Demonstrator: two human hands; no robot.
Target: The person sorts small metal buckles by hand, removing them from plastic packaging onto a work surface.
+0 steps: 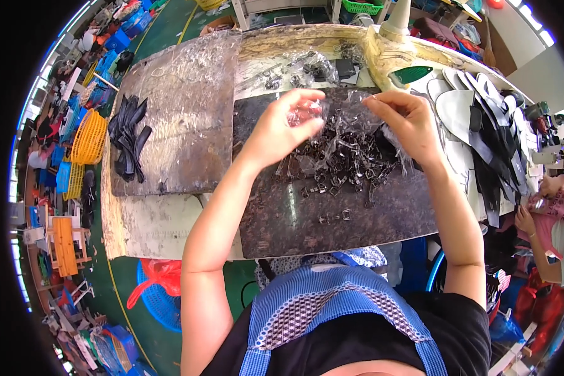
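Note:
Both my hands are raised over a pile of small metal buckles (335, 160) on a dark board. My left hand (282, 125) curls its fingers and thumb round crumpled clear plastic (307, 113). With thumb and forefinger pinched, my right hand (410, 122) grips the edge of a clear plastic bag (356, 116). The bag hangs between the hands, just above the buckles. Whether the plastic in both hands is one piece, I cannot tell. A few buckles (335, 217) lie apart on the near side of the pile.
Black straps (129, 138) lie on the worn board (188, 119) at left. White pieces with black straps (479, 119) are stacked at right. More clear bags (310, 66) and a pale stand (388, 53) are at the back. A co-worker's arm (536, 238) shows far right.

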